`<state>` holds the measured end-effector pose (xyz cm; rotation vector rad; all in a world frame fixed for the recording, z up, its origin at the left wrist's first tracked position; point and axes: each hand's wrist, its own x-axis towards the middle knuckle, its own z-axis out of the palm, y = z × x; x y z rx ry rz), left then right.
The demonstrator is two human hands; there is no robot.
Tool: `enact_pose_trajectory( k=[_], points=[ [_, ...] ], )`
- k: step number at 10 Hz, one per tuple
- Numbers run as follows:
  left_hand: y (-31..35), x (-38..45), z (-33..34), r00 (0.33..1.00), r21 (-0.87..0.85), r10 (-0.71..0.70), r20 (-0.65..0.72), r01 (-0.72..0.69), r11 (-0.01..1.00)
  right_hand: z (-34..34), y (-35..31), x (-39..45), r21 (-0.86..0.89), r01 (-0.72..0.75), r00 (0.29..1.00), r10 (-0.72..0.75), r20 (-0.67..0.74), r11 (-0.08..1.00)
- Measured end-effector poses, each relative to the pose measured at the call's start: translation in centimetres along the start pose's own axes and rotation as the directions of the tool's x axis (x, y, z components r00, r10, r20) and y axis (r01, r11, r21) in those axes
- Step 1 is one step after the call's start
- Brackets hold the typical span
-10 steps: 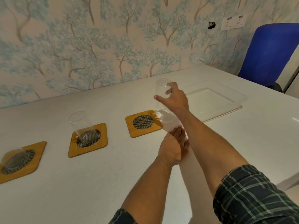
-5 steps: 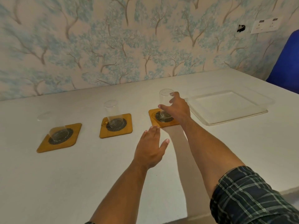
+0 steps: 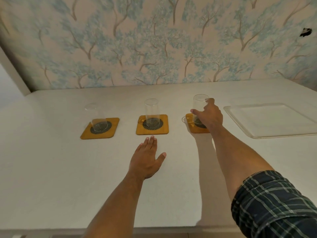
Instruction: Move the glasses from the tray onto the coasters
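Three yellow coasters with dark mesh centres lie in a row on the white table. The left coaster (image 3: 85,134) carries a clear glass (image 3: 97,117), and the middle coaster (image 3: 164,130) carries another glass (image 3: 151,110). My right hand (image 3: 210,115) is wrapped around a third glass (image 3: 199,104) that stands upright on the right coaster (image 3: 189,120). My left hand (image 3: 146,159) hovers flat, fingers apart, just in front of the middle coaster and holds nothing. The clear tray (image 3: 272,120) at the right holds no glasses.
A wall with blue tree wallpaper (image 3: 154,45) runs behind the table. The table's near edge (image 3: 51,228) crosses the bottom of the view. A white wall corner (image 3: 12,73) stands at the far left.
My right hand carried the glass left and set it down onto the right coaster. My left hand drew back and opened flat. The view swung left.
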<state>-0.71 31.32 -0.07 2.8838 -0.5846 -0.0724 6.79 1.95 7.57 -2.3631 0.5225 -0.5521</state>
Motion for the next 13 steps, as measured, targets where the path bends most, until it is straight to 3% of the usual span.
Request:
enact_pose_trajectory(
  k=[4, 11, 12, 13],
  points=[
    [0.1, -0.3, -0.2, 1.0, 0.022, 0.018, -0.011, -0.018, 1.0, 0.2, 1.5, 0.4, 0.039, -0.072, 0.997, 0.072, -0.01, 0.997],
    [0.0, -0.3, -0.1, 0.999, 0.008, 0.022, -0.023, -0.022, 1.0, 0.4, 1.5, -0.5, 0.012, -0.073, 0.996, 0.073, -0.055, 0.997],
    [0.1, -0.3, -0.3, 0.998, -0.041, 0.014, -0.058, -0.016, 0.999, 0.3, 1.1, -1.9, -0.1, -0.039, 0.98, 0.018, -0.198, 0.994],
    [0.0, -0.2, -0.4, 0.998, -0.089, 0.004, -0.057, -0.009, 0.996, 0.6, 1.2, -2.1, -0.188, 0.051, 0.917, -0.12, -0.38, 0.981]
  ],
)
